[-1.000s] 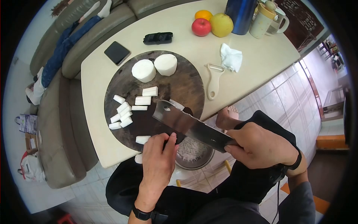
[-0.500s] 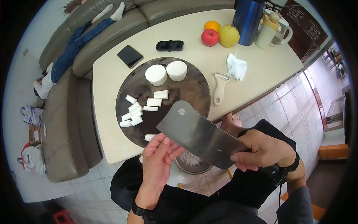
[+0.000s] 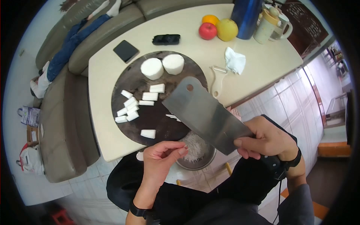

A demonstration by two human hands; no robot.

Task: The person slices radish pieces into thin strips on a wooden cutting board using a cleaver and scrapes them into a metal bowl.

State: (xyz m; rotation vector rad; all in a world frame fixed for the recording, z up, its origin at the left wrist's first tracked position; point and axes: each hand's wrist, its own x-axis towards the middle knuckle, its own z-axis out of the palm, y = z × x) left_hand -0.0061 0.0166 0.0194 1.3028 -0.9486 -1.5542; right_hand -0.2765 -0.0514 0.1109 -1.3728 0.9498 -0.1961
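My right hand (image 3: 264,138) grips a broad steel cleaver (image 3: 206,116), its blade tilted up over the edge of a round dark board (image 3: 161,120). My left hand (image 3: 163,157) is pinched, thumb against fingers, beside a metal bowl (image 3: 210,159) of white shreds (image 3: 195,148); whatever the fingertips hold is too small to make out. On the board stand two thick white rounds (image 3: 152,68) and several cut white pieces (image 3: 131,105). One white piece (image 3: 148,134) lies apart near the front edge. Thin white slivers (image 3: 172,117) show left of the blade.
On the cream table (image 3: 101,127) are a phone (image 3: 126,51), a black object (image 3: 166,39), a peeler (image 3: 218,82), a white tissue (image 3: 235,60), fruit (image 3: 227,30), a blue flask (image 3: 246,18) and jugs (image 3: 267,26). A person (image 3: 71,47) lies on the sofa (image 3: 62,131).
My left hand has left the blade and moved down beside the bowl, its fingers now pinched. The cleaver has risen slightly, showing more of the bowl and the slivers. The view has shifted a little.
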